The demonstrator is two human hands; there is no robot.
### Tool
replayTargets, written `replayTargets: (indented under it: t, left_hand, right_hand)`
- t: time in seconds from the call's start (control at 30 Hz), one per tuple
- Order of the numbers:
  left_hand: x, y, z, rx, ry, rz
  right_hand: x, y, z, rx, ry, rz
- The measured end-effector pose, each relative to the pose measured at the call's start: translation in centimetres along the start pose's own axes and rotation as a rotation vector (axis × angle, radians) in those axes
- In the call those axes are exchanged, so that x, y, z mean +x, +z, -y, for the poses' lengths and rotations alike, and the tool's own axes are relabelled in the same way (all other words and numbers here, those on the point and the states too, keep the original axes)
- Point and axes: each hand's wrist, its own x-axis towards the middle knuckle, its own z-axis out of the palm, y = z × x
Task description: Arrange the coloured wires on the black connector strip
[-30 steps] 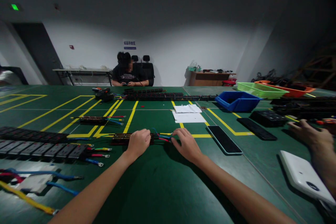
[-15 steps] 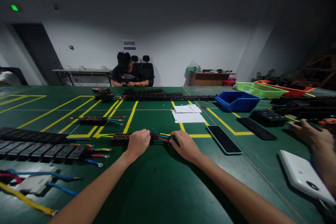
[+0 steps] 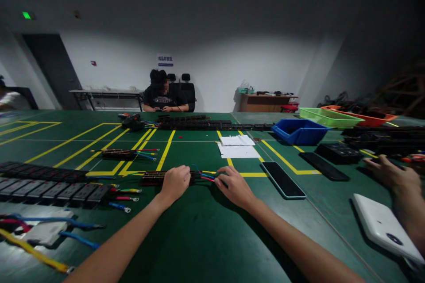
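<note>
My left hand is closed around the right end of a dark, narrow module with copper-coloured strips along its top. The module lies on the green table, its left part showing beyond my fist. Short yellow, blue and red wires stick out of its right end. At their tips, my right hand has its fingers closed in a pinch on the red wire; the fingertips partly hide the wire ends. Behind and to the left rests a similar dark module with coloured leads.
Black socket strips and a grey-white block with thick cables lie at left. Papers, a phone, a blue bin and a white device are at right. A co-worker's hand reaches in; another person sits opposite.
The view has shifted slightly. My right fingers have moved a little off the wire bundle towards the tips, so more of the wires shows. My left hand keeps its hold on the module.
</note>
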Motion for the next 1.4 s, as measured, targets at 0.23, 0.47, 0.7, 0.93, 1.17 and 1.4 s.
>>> replayTargets:
  t: [0.23,0.47,0.7,0.93,1.17,1.4]
  left_hand:
    - [-0.17,-0.06,0.07,-0.047,-0.018,0.012]
    - [-0.27,0.22,0.24,-0.02,-0.025,-0.006]
    - [-0.31,0.51,0.56,0.039,-0.021,-0.027]
    - [-0.54,0.4,0.38,0.125,-0.02,-0.048]
    - [-0.65,0.31,0.31,0.198,-0.107,-0.11]
    - [-0.52,0.06,0.12,0.229,-0.219,-0.158]
  right_hand:
    - [0.1,0.34,-0.14,0.021,0.012,-0.014]
    - [0.19,0.52,-0.11,0.012,0.01,-0.015]
    - [0.45,0.45,0.16,0.001,0.008,-0.024]
    - [0.49,0.89,-0.16,-0.014,0.004,-0.024]
    - [0.53,0.49,0.28,-0.028,0.016,-0.005]
    - [0.67,0.18,0.61,-0.026,0.051,0.002]
